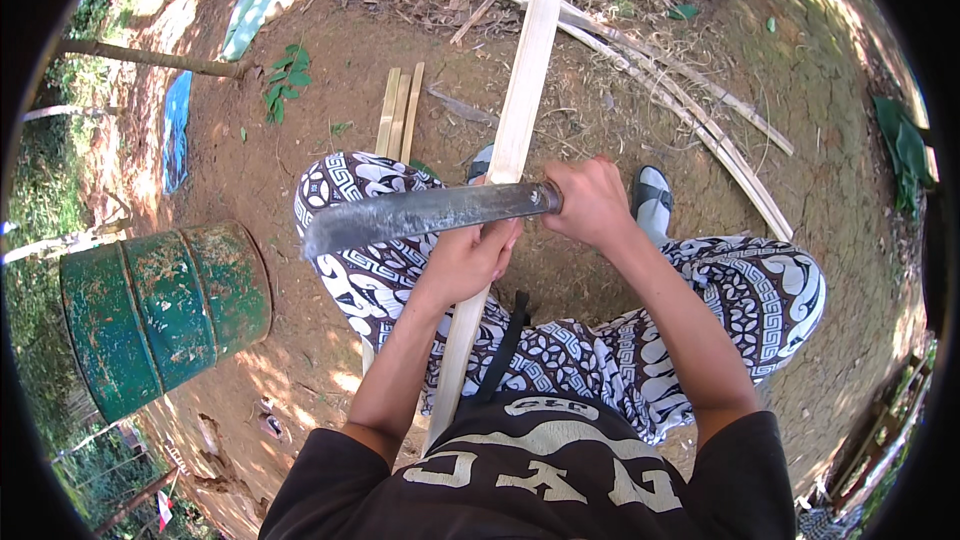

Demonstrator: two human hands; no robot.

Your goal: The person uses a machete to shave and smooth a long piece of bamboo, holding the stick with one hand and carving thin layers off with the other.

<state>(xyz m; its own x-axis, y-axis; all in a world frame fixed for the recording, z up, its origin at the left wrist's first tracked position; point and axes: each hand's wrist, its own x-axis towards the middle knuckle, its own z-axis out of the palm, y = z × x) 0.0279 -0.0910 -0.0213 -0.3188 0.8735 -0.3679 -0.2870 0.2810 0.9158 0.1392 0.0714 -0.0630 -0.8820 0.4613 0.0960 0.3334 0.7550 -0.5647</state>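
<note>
The long bamboo slat [520,100] is running from the person's lap out over the dirt ground [330,120]. The left hand [470,260] is gripping it closed to steady it, while the right hand [590,202] is clenching the machete [420,215] handle, the blade lying crosswise on the slat.

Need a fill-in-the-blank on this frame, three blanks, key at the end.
1. The right hand grips the handle of a long ____.
2. The left hand holds a pale bamboo ____ under the blade.
3. The rusty drum at the person's left is painted ____.
Missing: knife; slat; green
</note>
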